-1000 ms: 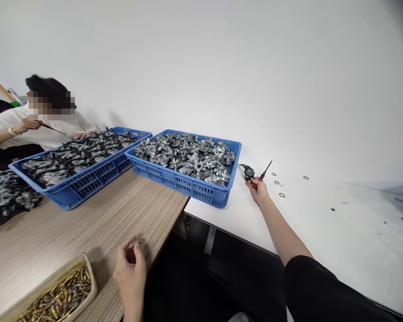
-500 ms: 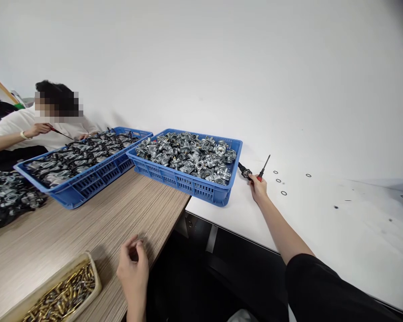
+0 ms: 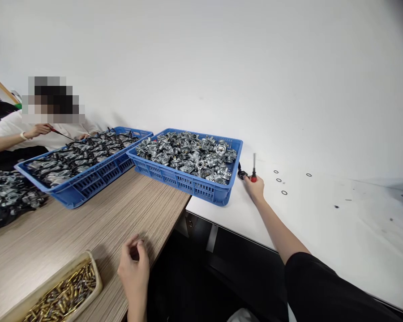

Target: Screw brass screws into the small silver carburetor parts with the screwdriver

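Over the white table, my right hand [image 3: 255, 190] is closed on a screwdriver [image 3: 254, 172] with a red and black handle, its shaft pointing up and blurred. At its fingertips is a small dark assembly [image 3: 242, 174] with a black tube-like end, beside the right wall of the carburetor crate; I cannot tell if the hand grips or only touches it. By the wooden table's edge rests my left hand [image 3: 134, 264], fingers curled and thumb tip near the index finger. Whether something small sits between them is hidden. Left of it stands a cream tray [image 3: 96, 273] of small brass parts.
A blue crate [image 3: 188, 183] holds bare metal carburetors. Another blue crate [image 3: 77, 194] contains carburetors with black parts, beside a loose pile [image 3: 11, 197]. A person [image 3: 36, 129] across the table holds a screwdriver. Several black rings [image 3: 284, 192] lie on the white table [image 3: 309, 210].
My right hand has shifted slightly left with the screwdriver, whose shaft has swung from a rightward tilt to nearly upright. The dark assembly has moved slightly left. My left hand is almost still.
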The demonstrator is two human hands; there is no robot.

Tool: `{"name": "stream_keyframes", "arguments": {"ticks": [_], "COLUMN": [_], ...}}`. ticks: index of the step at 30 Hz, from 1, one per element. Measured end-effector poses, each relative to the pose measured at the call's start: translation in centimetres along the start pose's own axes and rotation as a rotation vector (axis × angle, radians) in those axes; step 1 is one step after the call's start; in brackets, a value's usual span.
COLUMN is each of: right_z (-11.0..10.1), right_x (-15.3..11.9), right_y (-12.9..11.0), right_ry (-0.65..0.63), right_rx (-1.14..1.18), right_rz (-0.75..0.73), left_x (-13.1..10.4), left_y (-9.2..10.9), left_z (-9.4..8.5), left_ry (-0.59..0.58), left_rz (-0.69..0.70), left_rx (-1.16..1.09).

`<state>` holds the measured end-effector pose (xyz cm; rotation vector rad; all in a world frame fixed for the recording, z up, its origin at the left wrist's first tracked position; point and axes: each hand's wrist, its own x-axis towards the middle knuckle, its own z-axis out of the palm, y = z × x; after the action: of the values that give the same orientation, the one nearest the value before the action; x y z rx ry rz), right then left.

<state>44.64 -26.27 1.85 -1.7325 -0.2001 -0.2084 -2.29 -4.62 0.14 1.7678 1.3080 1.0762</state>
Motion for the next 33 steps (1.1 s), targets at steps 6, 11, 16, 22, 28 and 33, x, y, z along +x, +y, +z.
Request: {"name": "stream_keyframes", "arguments": {"ticks": [6, 11, 16, 22, 28, 33], "right_z": [0.7, 0.6, 0.6, 0.3, -0.5, -2.4], "right_x": [-0.4, -0.4, -0.7, -0.8, -1.4, -1.7], "right_y": [-0.2, -0.3, -0.4, -0.2, -0.7, -3.4], "right_ry": [-0.139, -0.152, -0.144, -0.079, 0.016, -0.033], "right_rx": [-0.217, -0.253, -0.292, -0.29, -0.195, -0.075], "right_rz": [-0.087, -0.116, -0.129, -0.154, -0.037, -0.004], "left_x": [0.0, 0.0, 0.0, -0.2, -0.1, -0.1], "left_y": [0.5, 0.5, 0.2, 0.9, 0.8, 1.0], "left_z": [0.1, 0.0, -0.2, -0.7, -0.8, -0.7], "left_ry": [0.011, -0.008, -0.023, -0.056, -0.056, -0.052], "left_rz": [-0.006, 0.004, -0.024, -0.074, -0.074, -0.06], "left_rx": [0.02, 0.01, 0.057, 0.108, 0.08, 0.035]}}
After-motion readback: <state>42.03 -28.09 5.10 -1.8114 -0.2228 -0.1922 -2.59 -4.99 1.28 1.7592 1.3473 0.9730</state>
